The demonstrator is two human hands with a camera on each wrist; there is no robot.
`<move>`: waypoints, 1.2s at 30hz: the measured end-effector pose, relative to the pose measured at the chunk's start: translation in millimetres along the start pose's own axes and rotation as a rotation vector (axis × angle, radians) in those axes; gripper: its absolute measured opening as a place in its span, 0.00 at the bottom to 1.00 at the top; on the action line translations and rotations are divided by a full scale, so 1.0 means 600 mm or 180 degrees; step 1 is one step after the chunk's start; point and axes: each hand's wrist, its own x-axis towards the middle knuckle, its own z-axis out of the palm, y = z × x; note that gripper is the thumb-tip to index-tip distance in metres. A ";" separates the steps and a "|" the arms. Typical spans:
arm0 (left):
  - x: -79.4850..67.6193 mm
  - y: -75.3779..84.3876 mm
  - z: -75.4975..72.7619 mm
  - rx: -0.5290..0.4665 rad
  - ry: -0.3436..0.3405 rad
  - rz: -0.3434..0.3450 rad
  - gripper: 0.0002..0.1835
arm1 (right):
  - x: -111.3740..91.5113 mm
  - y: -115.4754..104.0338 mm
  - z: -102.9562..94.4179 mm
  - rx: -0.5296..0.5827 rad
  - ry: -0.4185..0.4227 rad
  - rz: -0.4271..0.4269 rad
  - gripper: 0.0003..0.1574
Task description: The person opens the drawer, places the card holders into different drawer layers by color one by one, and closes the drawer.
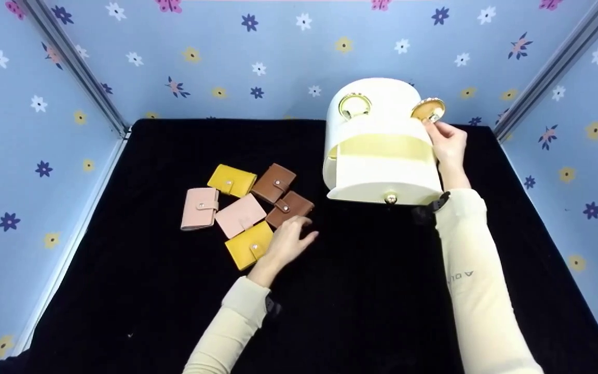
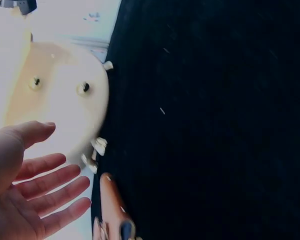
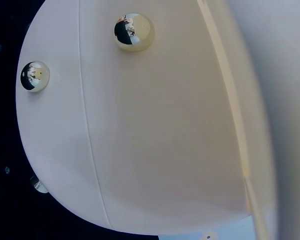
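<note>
A: Which step does this look like?

B: Probably steadying the white box (image 1: 395, 96) while something beside it gets picked. The drawer (image 1: 366, 192) stands pulled out. The right hand (image 1: 449, 145) is at the box's upper right, fingers bent, tips at the foot of the gold disc (image 1: 425, 110). Whether they clamp it or merely touch it, the pictures don't tell; the right wrist view shows gold knobs (image 3: 134, 32) but no fingers.

A: And the left hand (image 1: 287, 241)?

B: Its fingers are straight and apart, nothing in the palm. From above it overlaps the lower brown wallet (image 1: 294, 205) and the lower yellow wallet (image 1: 247, 244); contact is unclear.

A: The others?

B: All left of the box on the black cloth (image 1: 361, 291): the upper brown wallet (image 1: 272, 182), the upper yellow wallet (image 1: 231, 178) and two pink wallets (image 1: 198, 210).

A: What would the next move call for?

B: Likely thumb and fingers closing on the lower brown wallet by its free right edge, lifting it clear of its close neighbours, with the box held steady.
</note>
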 end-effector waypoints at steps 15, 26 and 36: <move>-0.032 -0.055 -0.025 0.0221 0.0023 -0.0110 0.19 | -0.003 0.001 0.000 0.0057 -0.0011 -0.0020 0.12; -0.054 -0.094 -0.042 0.0481 0.0092 -0.0073 0.28 | -0.001 0.001 0.002 0.0057 -0.0009 -0.0004 0.13; -0.074 -0.115 -0.048 0.0586 0.0035 -0.0283 0.37 | -0.003 -0.002 0.002 0.0066 0.0003 0.0028 0.13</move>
